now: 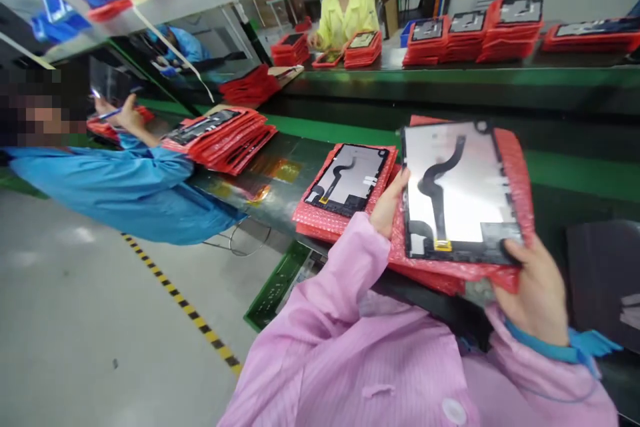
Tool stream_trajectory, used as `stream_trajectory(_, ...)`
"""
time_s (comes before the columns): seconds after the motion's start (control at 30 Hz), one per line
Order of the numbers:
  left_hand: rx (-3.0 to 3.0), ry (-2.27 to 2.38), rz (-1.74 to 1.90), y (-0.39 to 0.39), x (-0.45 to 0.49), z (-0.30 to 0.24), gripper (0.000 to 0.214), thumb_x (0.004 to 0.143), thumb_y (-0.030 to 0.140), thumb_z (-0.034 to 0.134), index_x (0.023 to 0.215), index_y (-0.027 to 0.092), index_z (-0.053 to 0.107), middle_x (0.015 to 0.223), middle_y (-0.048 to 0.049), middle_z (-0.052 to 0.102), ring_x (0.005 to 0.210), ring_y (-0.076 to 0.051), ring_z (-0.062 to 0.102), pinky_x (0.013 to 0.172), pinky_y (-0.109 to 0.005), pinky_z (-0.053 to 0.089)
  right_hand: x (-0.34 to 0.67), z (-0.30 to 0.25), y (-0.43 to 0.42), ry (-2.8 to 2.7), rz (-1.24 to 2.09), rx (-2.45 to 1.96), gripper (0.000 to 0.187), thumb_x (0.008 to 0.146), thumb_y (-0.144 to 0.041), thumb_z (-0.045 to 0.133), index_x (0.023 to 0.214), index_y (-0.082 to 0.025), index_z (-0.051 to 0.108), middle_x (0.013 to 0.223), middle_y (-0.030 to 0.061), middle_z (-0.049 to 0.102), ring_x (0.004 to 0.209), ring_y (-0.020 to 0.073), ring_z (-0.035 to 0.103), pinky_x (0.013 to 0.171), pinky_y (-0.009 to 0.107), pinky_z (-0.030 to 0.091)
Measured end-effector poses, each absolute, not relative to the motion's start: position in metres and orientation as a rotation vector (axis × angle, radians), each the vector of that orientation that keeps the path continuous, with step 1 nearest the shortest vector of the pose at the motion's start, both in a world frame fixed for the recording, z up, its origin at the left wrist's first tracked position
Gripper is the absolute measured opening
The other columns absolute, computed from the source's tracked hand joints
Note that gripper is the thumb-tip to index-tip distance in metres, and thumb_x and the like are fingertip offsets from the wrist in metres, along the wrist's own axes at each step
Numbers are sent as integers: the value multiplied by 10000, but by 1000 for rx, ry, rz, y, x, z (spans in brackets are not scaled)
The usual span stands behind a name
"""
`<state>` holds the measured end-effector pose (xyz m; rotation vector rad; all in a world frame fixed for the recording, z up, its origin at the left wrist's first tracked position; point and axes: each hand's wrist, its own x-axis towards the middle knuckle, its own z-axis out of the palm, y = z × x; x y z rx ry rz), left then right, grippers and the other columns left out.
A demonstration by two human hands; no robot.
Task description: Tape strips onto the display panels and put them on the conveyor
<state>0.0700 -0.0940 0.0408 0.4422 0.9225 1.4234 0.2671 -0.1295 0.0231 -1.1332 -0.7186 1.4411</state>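
A tablet display panel [477, 203], silver-backed with a black border and a dark ribbon cable ending in a yellow tab, is held up before me. Behind and under it lies a red bubble-wrap bag [520, 173]. My left hand [389, 205] is closed on the panel's left edge, its fingers mostly hidden. My right hand [540, 290] grips the lower right corner, thumb on the panel's face and fingers beneath the bag. Just left of my left hand, a similar panel [363, 177] rests on a stack of red bubble-wrap bags [305, 217].
A co-worker's blue sleeve [135, 187] is at left, beside a stack of red bags with panels [230, 140]. Across the bench [280, 140], a person in yellow [345, 13] sits among more stacks [510, 33]. A green crate [273, 293] stands below the bench edge.
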Motion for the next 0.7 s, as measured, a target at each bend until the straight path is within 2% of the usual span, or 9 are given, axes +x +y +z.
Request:
stream_trajectory(0.1, 467, 1200, 1404, -90, 69, 8, 412, 793, 243, 710, 1184, 134, 639, 1227, -151, 706, 1274, -324, 600, 1074, -479, 480, 262, -26, -132, -829, 1541, -1208, 463, 662, -406, 788, 1097, -307, 666, 1251, 31, 684, 1139, 294, 659, 975, 456, 559)
stream_trajectory(0.2, 532, 1353, 1487, -109, 74, -18, 438, 758, 162, 710, 1190, 159, 638, 1427, -132, 590, 1466, -285, 387, 1195, -429, 347, 266, -60, -133, -1036, 1448, -1334, 567, 699, -520, 741, 1169, -228, 623, 1274, 98, 663, 1190, 312, 621, 1080, 514, 461)
stream_trajectory(0.27, 759, 1382, 1566, -139, 62, -21, 431, 772, 204, 722, 1197, 198, 655, 1485, -90, 543, 1497, -253, 330, 1222, -388, 303, 272, -65, -137, -1279, 1190, -1489, 620, 742, -569, 667, 1220, -179, 606, 1268, 155, 644, 1212, 354, 585, 1101, 592, 395)
stream_trajectory(0.33, 1051, 1449, 1670, -173, 24, -15, 343, 814, 326, 712, 1136, 211, 692, 1396, -91, 617, 1438, -270, 424, 1184, -397, 369, 273, -53, -143, -1525, 807, -1607, 678, 762, -594, 620, 1251, -125, 599, 1286, 221, 597, 1276, 418, 503, 1107, 668, 318)
stream_trajectory(0.43, 995, 1848, 2040, -201, -67, -2, 319, 880, 428, 633, 1121, 224, 680, 1301, -72, 660, 1331, -257, 536, 1145, -406, 411, 249, -19, -150, -1667, 580, -1472, 690, 820, -571, 593, 1356, -140, 537, 1434, 220, 467, 1410, 387, 371, 1173, 624, 258)
stream_trajectory(0.47, 853, 1940, 2059, -199, -98, -1, 349, 876, 438, 629, 1159, 234, 654, 1341, -68, 633, 1341, -251, 526, 1144, -400, 408, 233, -8, -149, -1651, 708, -1383, 678, 843, -562, 585, 1397, -181, 499, 1489, 186, 429, 1435, 343, 363, 1195, 573, 270)
stream_trajectory(0.53, 534, 1957, 1722, -182, -146, -4, 392, 881, 499, 606, 1192, 261, 628, 1390, -59, 602, 1358, -249, 515, 1121, -401, 427, 188, 6, -140, -1535, 1147, -1233, 647, 860, -560, 588, 1418, -256, 461, 1546, 111, 407, 1448, 268, 384, 1213, 482, 306)
stream_trajectory(0.57, 490, 1935, 1624, -170, -160, -8, 428, 878, 540, 601, 1151, 215, 650, 1320, -114, 645, 1305, -297, 563, 1073, -452, 469, 164, 8, -133, -1438, 1363, -1200, 636, 849, -558, 609, 1398, -268, 471, 1550, 90, 419, 1450, 251, 389, 1219, 455, 308)
stream_trajectory(0.7, 439, 1515, 1235, -130, -165, -20, 583, 796, 710, 630, 1048, 188, 703, 1017, -130, 759, 1073, -337, 699, 901, -466, 573, 84, -4, -101, -1034, 1954, -1066, 435, 831, -505, 641, 1164, -226, 609, 1274, 86, 676, 1309, 237, 560, 1163, 416, 410)
